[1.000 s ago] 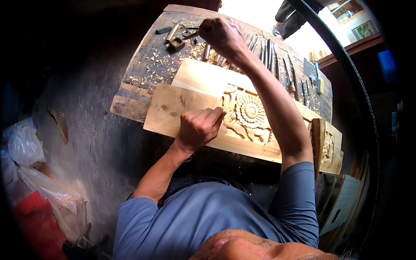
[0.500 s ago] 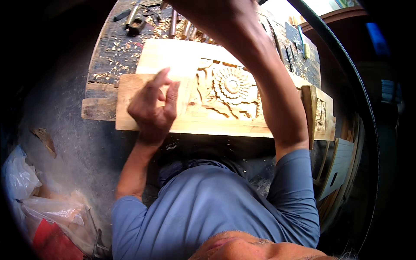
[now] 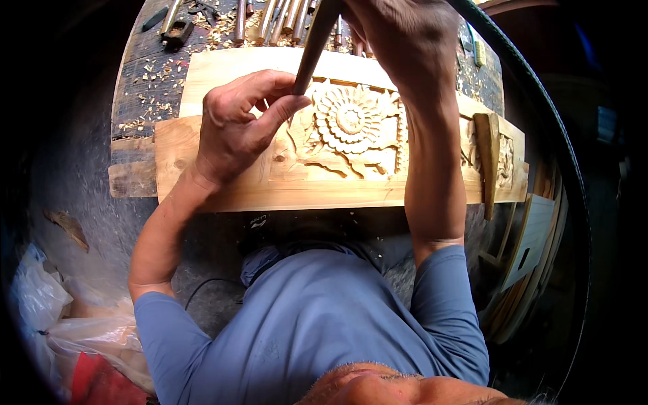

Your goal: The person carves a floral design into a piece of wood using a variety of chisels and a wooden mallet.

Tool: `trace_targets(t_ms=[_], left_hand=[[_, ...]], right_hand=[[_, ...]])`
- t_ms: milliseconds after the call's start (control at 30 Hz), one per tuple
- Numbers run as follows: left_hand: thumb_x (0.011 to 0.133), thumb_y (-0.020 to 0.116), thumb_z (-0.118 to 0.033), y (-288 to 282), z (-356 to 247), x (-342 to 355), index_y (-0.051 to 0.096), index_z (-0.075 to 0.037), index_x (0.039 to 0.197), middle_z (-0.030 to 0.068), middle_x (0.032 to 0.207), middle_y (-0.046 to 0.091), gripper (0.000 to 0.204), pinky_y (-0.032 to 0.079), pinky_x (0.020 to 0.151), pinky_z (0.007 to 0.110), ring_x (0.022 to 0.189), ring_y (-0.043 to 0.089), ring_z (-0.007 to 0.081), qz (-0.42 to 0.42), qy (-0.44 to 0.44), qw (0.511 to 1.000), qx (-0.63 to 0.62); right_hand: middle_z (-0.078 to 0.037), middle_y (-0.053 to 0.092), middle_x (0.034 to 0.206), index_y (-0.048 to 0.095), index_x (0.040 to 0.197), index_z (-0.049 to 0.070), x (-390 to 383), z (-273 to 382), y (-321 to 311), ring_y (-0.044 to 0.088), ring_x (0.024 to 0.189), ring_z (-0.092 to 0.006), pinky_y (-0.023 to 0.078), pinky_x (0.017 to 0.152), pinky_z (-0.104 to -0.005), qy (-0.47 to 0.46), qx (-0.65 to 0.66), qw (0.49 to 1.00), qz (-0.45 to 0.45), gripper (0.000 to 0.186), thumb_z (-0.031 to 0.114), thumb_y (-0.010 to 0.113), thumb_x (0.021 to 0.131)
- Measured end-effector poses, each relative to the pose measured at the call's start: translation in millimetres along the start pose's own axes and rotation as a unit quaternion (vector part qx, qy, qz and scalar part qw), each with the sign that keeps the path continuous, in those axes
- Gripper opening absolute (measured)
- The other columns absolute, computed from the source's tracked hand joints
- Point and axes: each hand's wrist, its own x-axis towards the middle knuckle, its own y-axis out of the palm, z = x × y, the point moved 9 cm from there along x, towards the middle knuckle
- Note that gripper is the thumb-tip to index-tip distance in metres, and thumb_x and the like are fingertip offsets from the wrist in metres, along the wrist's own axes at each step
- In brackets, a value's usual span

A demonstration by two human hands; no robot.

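My left hand (image 3: 243, 115) has its thumb and fingertips closed on the lower part of a long dark chisel (image 3: 314, 50), above the carved wooden panel (image 3: 283, 192), just left of its round flower relief (image 3: 349, 120). My right hand (image 3: 405, 37) reaches in from the right and grips the chisel higher up, its fingers partly hidden at the frame's top. A pale board (image 3: 209, 67) lies behind the panel. A tapered wooden piece (image 3: 487, 162) lies across the panel's right end, beside a second carving (image 3: 505, 162).
The worn workbench (image 3: 135, 81) holds several wooden-handled chisels (image 3: 266, 17), a small black tool (image 3: 177, 34), a brush (image 3: 479, 54) and scattered shavings. Plastic bags (image 3: 88, 331) and red material (image 3: 101, 378) lie low on the left. Boards (image 3: 530, 243) lean at right. A black strap (image 3: 567, 148) crosses the right side.
My left hand has come off the panel and closed on the chisel. My right hand has swung from the tool row to hold the chisel upright over the carving. The view has shifted.
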Motion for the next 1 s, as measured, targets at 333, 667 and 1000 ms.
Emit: trace_targets(t_ms=[333,667,1000], left_hand=[[0.104,0.067,-0.011,19,60,-3,0.075,0.003,0.118,0.0054,0.092,0.077,0.021,0.055,0.081,0.025,0.089,0.069,0.0078,0.055,-0.134,0.982,-0.117],[0.086,0.089,-0.014,0,70,-1,0.080,-0.003,0.109,0.0044,0.093,0.080,0.028,0.055,0.074,0.025,0.082,0.071,0.0085,-0.005,-0.185,0.983,0.015],[0.079,0.089,-0.017,1,56,6,0.078,-0.001,0.088,0.0076,0.100,0.073,0.022,0.051,0.091,0.037,0.101,0.064,0.0258,0.007,-0.010,0.992,0.129]], right_hand=[[-0.011,0.070,0.094,0.058,0.108,0.008,-31,-120,81,0.044,0.049,-0.0069,0.036,0.043,-0.0230,0.284,0.437,0.848,0.093,0.033,0.041,0.060,0.108],[-0.014,0.068,0.105,0.057,0.118,0.006,-50,-169,109,0.048,0.056,-0.0103,0.041,0.048,-0.0245,0.312,0.558,0.766,0.070,0.033,0.038,0.059,0.110],[-0.015,0.063,0.110,0.057,0.123,0.003,-53,-176,112,0.057,0.068,-0.0146,0.050,0.056,-0.0267,0.273,0.649,0.705,0.078,0.035,0.032,0.067,0.106]])
